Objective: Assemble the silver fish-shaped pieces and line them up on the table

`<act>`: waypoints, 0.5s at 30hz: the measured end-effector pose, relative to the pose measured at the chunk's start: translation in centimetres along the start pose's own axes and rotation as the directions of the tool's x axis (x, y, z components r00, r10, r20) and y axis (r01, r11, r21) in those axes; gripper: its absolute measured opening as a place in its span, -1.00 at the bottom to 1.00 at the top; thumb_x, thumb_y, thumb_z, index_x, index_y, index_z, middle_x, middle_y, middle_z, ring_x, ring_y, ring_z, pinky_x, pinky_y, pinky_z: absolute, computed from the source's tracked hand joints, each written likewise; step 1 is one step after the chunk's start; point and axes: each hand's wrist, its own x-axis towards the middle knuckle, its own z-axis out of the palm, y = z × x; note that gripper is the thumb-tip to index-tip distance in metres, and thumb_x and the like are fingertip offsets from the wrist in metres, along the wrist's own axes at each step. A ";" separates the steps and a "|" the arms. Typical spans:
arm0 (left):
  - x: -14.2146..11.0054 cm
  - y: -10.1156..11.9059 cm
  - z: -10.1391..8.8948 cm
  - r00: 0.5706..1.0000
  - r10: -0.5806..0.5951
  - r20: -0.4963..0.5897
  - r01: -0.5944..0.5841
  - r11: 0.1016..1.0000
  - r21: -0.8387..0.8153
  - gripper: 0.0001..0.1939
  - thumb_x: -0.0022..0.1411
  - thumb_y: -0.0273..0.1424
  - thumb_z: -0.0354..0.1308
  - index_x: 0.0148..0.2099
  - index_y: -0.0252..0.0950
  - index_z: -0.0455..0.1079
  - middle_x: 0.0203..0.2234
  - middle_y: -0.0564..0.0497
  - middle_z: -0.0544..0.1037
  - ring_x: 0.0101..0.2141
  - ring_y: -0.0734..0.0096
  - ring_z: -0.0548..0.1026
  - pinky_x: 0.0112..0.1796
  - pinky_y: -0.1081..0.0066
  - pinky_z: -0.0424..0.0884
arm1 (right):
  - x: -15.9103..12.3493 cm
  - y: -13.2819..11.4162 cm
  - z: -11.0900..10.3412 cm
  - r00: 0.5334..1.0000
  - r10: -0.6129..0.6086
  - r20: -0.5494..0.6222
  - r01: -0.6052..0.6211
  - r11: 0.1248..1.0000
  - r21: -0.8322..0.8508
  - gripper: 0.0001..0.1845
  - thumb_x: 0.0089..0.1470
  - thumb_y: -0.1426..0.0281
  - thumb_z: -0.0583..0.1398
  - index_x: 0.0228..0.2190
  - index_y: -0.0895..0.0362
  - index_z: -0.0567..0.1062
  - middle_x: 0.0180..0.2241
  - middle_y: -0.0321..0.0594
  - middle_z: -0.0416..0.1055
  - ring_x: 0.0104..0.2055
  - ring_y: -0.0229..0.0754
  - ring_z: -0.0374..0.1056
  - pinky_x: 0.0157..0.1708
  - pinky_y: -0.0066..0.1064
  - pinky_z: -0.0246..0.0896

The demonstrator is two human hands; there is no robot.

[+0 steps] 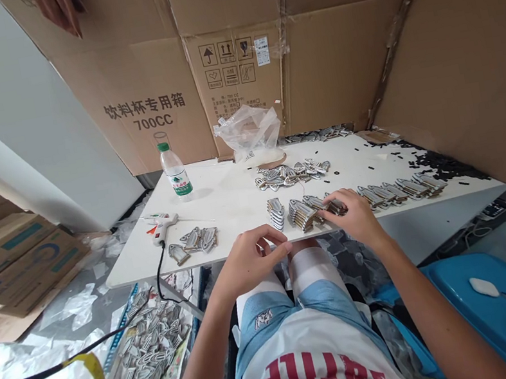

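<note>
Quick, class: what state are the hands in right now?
Left hand: loosely open, nothing visible in it.
Right hand: touching metal pieces; grip unclear.

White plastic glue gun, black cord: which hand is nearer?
Left. The left hand is right of the glue gun, near the table's edge; the right hand is farther right, at silver-grey flat pieces.

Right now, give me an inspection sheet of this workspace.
Surface: white table, partly covered.
Job's things: slotted metal pieces lined up along the front, more heaped behind and at left; glue gun, left.
Clutter: green-capped bottle, clear plastic bag, small black pieces scattered at right.
Hands: right hand touches metal pieces, grip unclear; left hand at front edge, seemingly empty.
Cables: black cable runs from glue gun over front edge.
Surroundings: cardboard panels behind and right.
</note>
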 end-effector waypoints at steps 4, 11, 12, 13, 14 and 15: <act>0.0 -0.2 -0.1 1.000 0.009 -0.003 -0.009 1.000 0.010 -0.77 0.39 -0.18 0.26 -0.13 -0.20 0.63 -0.31 0.04 0.69 -0.37 0.36 0.52 -0.29 0.36 0.41 | 0.0 -0.4 0.0 1.000 0.006 0.008 -0.006 1.000 0.007 -0.80 0.27 0.17 0.30 -0.17 0.00 0.56 -0.15 -0.09 0.56 -0.04 0.10 0.44 -0.12 -0.14 0.30; 0.2 -1.2 -0.2 0.993 -0.017 -0.113 0.043 0.972 0.230 -0.81 0.41 -0.20 0.25 -0.13 -0.19 0.57 -0.19 0.02 0.71 -0.28 0.25 0.58 -0.16 0.24 0.46 | 0.2 -1.4 -1.8 0.999 0.028 0.034 -0.030 0.998 0.050 -0.71 0.26 0.10 0.32 -0.09 0.00 0.60 -0.06 -0.10 0.51 -0.24 -0.04 0.34 -0.23 -0.22 0.25; 0.3 -1.6 -0.2 0.988 -0.016 -0.157 0.064 0.950 0.305 -0.83 0.41 -0.22 0.26 -0.11 -0.20 0.56 -0.15 -0.01 0.70 -0.23 0.20 0.60 -0.11 0.20 0.46 | 0.2 -1.4 -2.2 0.999 0.030 0.018 -0.031 0.997 0.065 -0.71 0.27 0.10 0.32 -0.10 0.00 0.61 -0.09 -0.12 0.51 -0.29 -0.08 0.30 -0.25 -0.22 0.23; 0.4 -2.1 -0.1 0.981 -0.005 -0.196 0.081 0.921 0.380 -0.84 0.40 -0.26 0.26 -0.08 -0.21 0.54 -0.10 -0.05 0.68 -0.15 0.13 0.60 -0.05 0.15 0.46 | 0.3 -1.4 -2.5 0.999 0.040 -0.006 -0.039 0.996 0.079 -0.72 0.27 0.10 0.31 -0.12 0.00 0.62 -0.13 -0.14 0.51 -0.33 -0.11 0.25 -0.26 -0.23 0.22; 0.6 -2.7 0.1 0.974 0.013 -0.224 0.091 0.891 0.446 -0.84 0.40 -0.30 0.26 -0.04 -0.22 0.52 -0.05 -0.08 0.66 -0.06 0.06 0.59 0.01 0.11 0.45 | 0.3 -1.3 -2.8 0.998 0.058 -0.037 -0.054 0.995 0.088 -0.73 0.28 0.10 0.30 -0.14 0.00 0.63 -0.17 -0.15 0.50 -0.36 -0.13 0.22 -0.27 -0.24 0.21; 0.7 -3.2 0.2 0.971 0.029 -0.237 0.095 0.863 0.497 -0.83 0.39 -0.33 0.26 0.00 -0.23 0.50 -0.01 -0.11 0.64 0.01 0.00 0.56 0.05 0.08 0.43 | 0.4 -1.3 -3.1 0.994 0.081 -0.069 -0.074 0.993 0.090 -0.73 0.29 0.11 0.28 -0.15 0.01 0.63 -0.22 -0.17 0.50 -0.39 -0.14 0.19 -0.29 -0.24 0.19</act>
